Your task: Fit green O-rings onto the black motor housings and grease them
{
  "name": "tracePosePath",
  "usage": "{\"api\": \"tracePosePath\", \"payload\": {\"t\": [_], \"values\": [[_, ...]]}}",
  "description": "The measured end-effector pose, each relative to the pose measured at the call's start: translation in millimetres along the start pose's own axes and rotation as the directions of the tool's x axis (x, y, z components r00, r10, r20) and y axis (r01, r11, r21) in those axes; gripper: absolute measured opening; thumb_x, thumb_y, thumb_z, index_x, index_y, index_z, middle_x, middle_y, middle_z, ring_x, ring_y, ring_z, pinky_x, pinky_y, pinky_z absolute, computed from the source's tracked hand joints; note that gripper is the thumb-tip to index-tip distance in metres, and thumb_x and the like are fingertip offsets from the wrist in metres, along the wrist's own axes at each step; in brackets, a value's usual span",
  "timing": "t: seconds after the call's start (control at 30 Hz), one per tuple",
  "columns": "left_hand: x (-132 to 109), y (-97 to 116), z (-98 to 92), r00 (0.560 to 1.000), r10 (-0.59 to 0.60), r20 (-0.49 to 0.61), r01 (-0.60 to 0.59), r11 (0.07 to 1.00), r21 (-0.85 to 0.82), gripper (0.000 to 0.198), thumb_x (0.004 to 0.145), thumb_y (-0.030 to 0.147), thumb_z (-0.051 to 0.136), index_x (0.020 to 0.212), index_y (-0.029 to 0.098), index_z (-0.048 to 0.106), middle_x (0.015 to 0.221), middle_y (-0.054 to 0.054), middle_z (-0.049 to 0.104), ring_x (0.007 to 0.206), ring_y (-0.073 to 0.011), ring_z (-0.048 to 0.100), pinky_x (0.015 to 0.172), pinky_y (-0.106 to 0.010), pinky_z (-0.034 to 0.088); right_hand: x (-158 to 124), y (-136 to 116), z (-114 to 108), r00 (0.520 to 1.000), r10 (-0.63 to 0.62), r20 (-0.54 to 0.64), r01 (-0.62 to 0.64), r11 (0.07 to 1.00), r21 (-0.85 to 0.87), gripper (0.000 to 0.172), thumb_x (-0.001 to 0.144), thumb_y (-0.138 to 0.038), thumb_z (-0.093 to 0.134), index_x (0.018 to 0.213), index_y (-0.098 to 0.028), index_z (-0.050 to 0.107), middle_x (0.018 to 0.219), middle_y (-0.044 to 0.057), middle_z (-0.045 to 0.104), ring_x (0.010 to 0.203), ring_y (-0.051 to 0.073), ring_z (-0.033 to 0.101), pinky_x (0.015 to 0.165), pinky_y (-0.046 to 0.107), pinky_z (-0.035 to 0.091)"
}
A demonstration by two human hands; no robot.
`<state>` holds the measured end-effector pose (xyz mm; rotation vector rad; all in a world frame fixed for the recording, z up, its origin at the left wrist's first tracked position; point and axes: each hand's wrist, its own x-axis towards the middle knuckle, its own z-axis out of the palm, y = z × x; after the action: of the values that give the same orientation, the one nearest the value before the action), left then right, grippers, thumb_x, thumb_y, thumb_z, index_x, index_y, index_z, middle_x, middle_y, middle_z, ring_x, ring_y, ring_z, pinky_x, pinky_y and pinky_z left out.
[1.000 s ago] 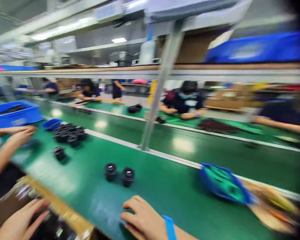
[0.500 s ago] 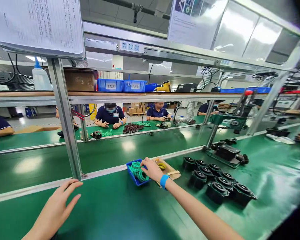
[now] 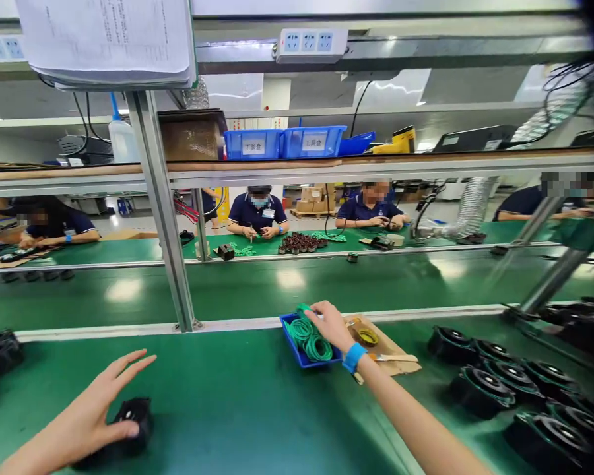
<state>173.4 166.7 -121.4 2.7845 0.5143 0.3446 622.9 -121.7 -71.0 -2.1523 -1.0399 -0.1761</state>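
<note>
My left hand (image 3: 96,412) lies low at the left over a black round part (image 3: 131,425) on the green bench; its fingers are spread and the thumb rests on the part. My right hand (image 3: 329,324), with a blue wristband (image 3: 353,357), reaches into a small blue tray (image 3: 297,348) of green rubber rings (image 3: 309,336). Its fingers are bent down among the rings, and what they pinch is hidden.
Several black round parts (image 3: 495,382) stand in rows at the right. A cardboard piece (image 3: 393,349) with a brush lies beside the tray. An upright metal post (image 3: 165,211) rises ahead at left. A green conveyor belt (image 3: 277,287) runs beyond. People sit at the far side.
The view has swung slightly left. My left hand has dropped onto a black part that was not in view before. My right hand stays at the blue tray.
</note>
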Motion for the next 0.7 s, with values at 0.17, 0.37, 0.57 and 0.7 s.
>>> {"api": "tracePosePath", "payload": {"t": [0.17, 0.37, 0.57, 0.7], "values": [[-22.2, -13.5, -5.9, 0.910, -0.310, 0.276, 0.228, 0.929, 0.290, 0.128, 0.055, 0.057, 0.081, 0.156, 0.032, 0.006, 0.158, -0.009, -0.008, 0.145, -0.0383, -0.008, 0.112, -0.061, -0.004, -4.0, 9.5, 7.8, 0.974, 0.202, -0.103, -0.152, 0.920, 0.362, 0.055, 0.080, -0.067, 0.040, 0.090, -0.015, 0.056, 0.097, 0.011, 0.061, 0.090, 0.021, 0.055, 0.082, 0.035, 0.048], [-28.2, -25.0, 9.5, 0.990, -0.078, 0.118, 0.107, 0.960, -0.260, 0.106, 0.065, 0.068, 0.073, 0.154, 0.036, 0.023, 0.148, -0.008, 0.035, 0.131, -0.0278, 0.044, 0.107, -0.034, 0.036, -1.4, 9.2, 18.5, 0.890, 0.417, -0.183, -0.236, 0.766, 0.597, 0.057, 0.060, -0.069, 0.051, 0.080, -0.016, 0.047, 0.091, 0.009, 0.053, 0.088, 0.018, 0.051, 0.075, 0.032, 0.050], [-9.4, 28.1, 37.6, 0.996, -0.052, 0.074, 0.069, 0.963, -0.259, 0.080, 0.067, 0.066, 0.073, 0.137, 0.030, 0.054, 0.123, -0.007, 0.057, 0.109, -0.0248, 0.058, 0.097, -0.035, 0.045, -23.0, -28.2, 18.9, 0.894, 0.434, -0.113, -0.232, 0.663, 0.712, 0.065, 0.055, -0.075, 0.061, 0.080, -0.017, 0.046, 0.085, 0.005, 0.050, 0.081, 0.012, 0.049, 0.068, 0.023, 0.049], [0.0, 50.7, 32.6, 0.998, 0.046, 0.035, -0.035, 0.966, -0.255, 0.089, 0.072, 0.064, 0.071, 0.147, 0.028, 0.041, 0.139, -0.006, 0.048, 0.125, -0.0201, 0.050, 0.108, -0.026, 0.038, -51.7, -46.4, 39.7, 0.911, 0.411, 0.038, -0.314, 0.631, 0.709, 0.071, 0.049, -0.083, 0.066, 0.078, -0.020, 0.054, 0.085, 0.009, 0.053, 0.083, 0.015, 0.052, 0.067, 0.025, 0.051]]}}
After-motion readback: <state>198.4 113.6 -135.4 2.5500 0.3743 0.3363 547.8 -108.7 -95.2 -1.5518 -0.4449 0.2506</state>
